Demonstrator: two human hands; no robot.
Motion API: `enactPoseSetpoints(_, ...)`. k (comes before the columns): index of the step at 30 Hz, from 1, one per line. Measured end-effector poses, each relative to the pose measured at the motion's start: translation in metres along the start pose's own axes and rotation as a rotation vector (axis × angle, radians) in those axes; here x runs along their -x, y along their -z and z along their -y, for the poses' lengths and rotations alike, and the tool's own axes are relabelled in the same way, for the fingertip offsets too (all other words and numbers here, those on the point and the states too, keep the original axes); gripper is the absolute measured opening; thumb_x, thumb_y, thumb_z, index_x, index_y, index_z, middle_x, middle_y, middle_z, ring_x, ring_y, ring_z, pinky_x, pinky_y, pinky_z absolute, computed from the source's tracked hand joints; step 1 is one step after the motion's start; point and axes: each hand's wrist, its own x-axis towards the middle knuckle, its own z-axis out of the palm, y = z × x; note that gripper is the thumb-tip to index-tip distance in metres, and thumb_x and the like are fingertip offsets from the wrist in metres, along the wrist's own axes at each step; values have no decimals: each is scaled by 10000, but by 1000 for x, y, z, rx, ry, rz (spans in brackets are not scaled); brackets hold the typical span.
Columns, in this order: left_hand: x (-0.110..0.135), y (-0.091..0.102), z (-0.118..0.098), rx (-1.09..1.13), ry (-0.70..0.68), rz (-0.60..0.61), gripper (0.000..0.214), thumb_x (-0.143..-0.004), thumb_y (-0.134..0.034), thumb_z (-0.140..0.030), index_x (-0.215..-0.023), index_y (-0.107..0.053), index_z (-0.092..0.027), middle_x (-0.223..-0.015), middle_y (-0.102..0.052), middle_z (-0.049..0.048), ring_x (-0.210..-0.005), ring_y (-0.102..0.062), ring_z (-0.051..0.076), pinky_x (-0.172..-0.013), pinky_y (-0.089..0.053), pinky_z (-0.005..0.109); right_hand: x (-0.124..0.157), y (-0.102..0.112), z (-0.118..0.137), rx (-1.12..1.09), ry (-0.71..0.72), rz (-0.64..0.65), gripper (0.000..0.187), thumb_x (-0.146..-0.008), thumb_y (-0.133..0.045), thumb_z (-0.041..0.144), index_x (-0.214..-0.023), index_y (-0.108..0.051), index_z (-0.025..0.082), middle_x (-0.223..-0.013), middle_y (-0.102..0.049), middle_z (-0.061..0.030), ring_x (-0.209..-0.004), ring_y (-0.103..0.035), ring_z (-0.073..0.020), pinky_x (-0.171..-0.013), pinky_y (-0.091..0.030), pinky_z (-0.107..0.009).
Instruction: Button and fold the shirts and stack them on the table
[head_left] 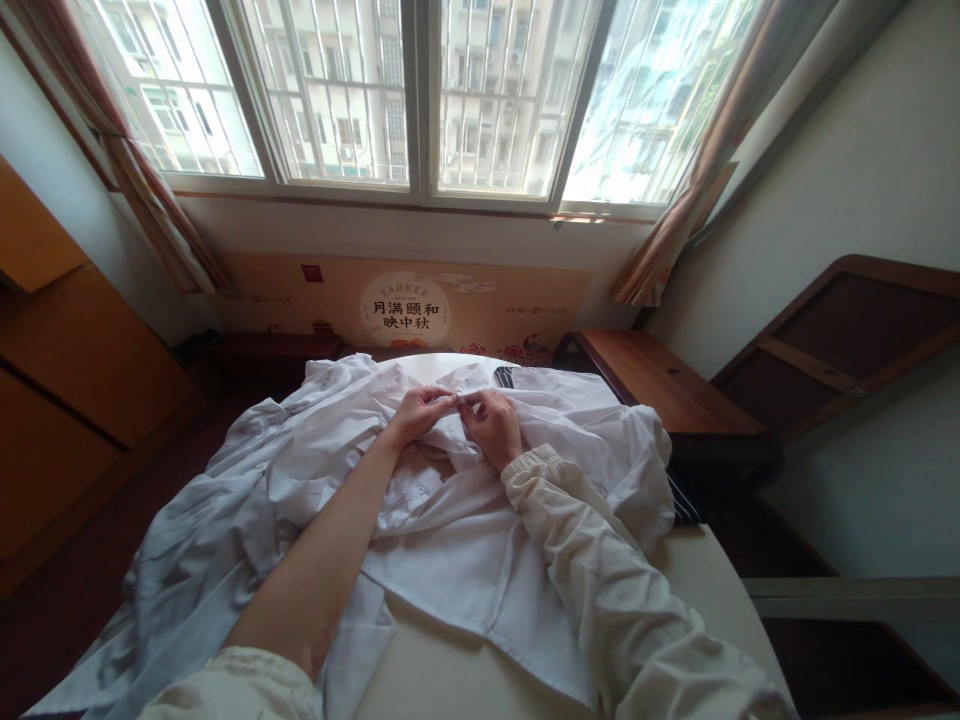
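Note:
A white button-up shirt (465,560) lies spread and rumpled over the table, with more white cloth (247,500) bunched on the left and hanging past the table's edge. My left hand (421,413) pinches the shirt near its upper middle. Right beside it, fingertips almost meeting, my right hand (491,422) is closed on the same part of the shirt. The exact bit between the fingertips is too small to make out. A small button (421,490) shows on the cloth just below my left hand. Black-and-white striped fabric (505,377) peeks out behind my right hand.
Under the cloth stands a pale rounded table (435,665). To the right are a brown wooden desk (660,385) and a leaning brown panel (847,345). Ahead, a printed banner (300,310) hangs below a barred window (345,90) with curtains. Orange-brown cabinets (67,370) stand at left.

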Motion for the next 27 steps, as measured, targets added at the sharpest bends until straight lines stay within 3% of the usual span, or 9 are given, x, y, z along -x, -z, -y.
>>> enactPoseSetpoints(11, -5, 2, 16, 121, 37, -26, 372, -796, -827, -450, -1002, -829, -141, -997, -815, 93, -895, -740, 239, -870, -586, 360, 0, 4, 4, 106, 60, -17, 154, -993, -687, 412, -946, -724, 270, -904, -752, -32, -905, -659, -231, -1069, -391, -404)
enactPoseSetpoints(27, -5, 2, 13, 93, 31, -32, 302, -773, -791, -368, -975, -825, -146, -970, -812, 82, -888, -739, 240, -847, -589, 348, 1, 4, 2, 111, 121, 29, 132, -1012, -671, 398, -986, -740, 288, -943, -770, -20, -966, -667, -226, -1151, -334, -425)
